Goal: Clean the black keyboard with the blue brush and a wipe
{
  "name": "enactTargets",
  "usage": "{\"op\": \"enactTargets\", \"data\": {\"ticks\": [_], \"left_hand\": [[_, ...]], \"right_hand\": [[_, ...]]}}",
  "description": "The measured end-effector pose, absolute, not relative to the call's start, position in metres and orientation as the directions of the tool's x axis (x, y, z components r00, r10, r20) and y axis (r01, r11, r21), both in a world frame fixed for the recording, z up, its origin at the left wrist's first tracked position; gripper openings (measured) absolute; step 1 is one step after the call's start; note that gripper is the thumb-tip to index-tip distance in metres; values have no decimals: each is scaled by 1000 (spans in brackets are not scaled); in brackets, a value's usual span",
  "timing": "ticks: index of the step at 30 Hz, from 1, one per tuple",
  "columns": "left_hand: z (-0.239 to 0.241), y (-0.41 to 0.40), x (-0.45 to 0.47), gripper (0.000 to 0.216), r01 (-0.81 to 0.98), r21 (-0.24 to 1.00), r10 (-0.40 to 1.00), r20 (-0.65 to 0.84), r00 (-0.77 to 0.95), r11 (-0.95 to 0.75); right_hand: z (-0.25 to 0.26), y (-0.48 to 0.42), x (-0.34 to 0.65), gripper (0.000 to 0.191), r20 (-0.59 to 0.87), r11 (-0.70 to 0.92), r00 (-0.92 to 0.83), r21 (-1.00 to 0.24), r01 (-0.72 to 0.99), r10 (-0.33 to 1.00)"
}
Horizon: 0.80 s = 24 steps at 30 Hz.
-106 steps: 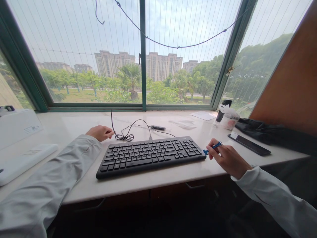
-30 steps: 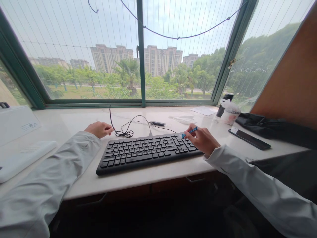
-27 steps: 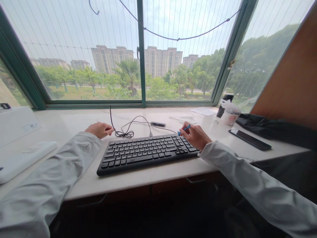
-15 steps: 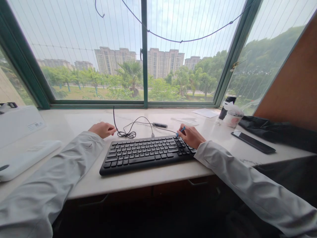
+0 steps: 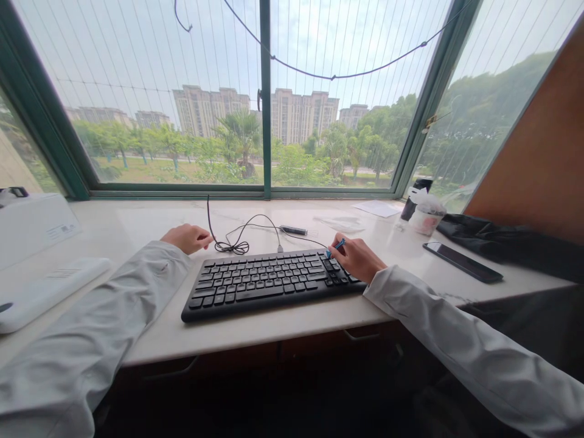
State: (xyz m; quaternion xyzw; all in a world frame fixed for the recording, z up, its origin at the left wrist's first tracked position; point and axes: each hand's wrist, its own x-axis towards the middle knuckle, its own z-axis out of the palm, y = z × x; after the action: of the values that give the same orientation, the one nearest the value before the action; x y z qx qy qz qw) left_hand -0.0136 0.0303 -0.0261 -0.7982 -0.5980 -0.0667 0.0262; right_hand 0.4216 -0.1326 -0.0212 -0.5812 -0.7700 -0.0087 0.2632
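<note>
A black keyboard (image 5: pixel 269 281) lies at a slight angle on the white counter. My right hand (image 5: pixel 358 258) is over its upper right part, fingers pinched round a small blue brush-like tool (image 5: pixel 340 243). The tool's wider blue end (image 5: pixel 328 253) is at the keys near the top edge. My left hand (image 5: pixel 186 238) rests on the counter beyond the keyboard's upper left corner, fingers curled, with nothing visible in them. Just right of it lies the coiled black cable (image 5: pixel 235 247), one stretch standing up. Its USB plug (image 5: pixel 280 248) lies by the keyboard's back edge.
Behind the keyboard lie a dark slim pen-like item (image 5: pixel 293 230) and clear plastic (image 5: pixel 340 224). A phone (image 5: pixel 463 262), a bagged cup (image 5: pixel 427 217) and black cloth (image 5: pixel 511 249) are at the right. White devices (image 5: pixel 50 289) stand left. The counter's front edge (image 5: pixel 255 339) runs below the keyboard.
My right hand has shifted slightly right and toward me with the blue tool, over the keyboard's right-hand keys. My left hand has stayed in place; the view has moved a little.
</note>
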Motion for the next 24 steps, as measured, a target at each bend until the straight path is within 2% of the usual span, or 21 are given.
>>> {"op": "enactTargets", "data": {"ticks": [7, 24], "left_hand": [[-27, 32, -15, 52, 958, 37, 952, 136, 276, -283], [-29, 36, -17, 51, 957, 6, 950, 126, 286, -289]], "right_hand": [[-19, -147, 420, 16, 401, 327, -204, -268, 906, 893], [-14, -188, 419, 17, 332, 316, -209, -311, 897, 920]]}}
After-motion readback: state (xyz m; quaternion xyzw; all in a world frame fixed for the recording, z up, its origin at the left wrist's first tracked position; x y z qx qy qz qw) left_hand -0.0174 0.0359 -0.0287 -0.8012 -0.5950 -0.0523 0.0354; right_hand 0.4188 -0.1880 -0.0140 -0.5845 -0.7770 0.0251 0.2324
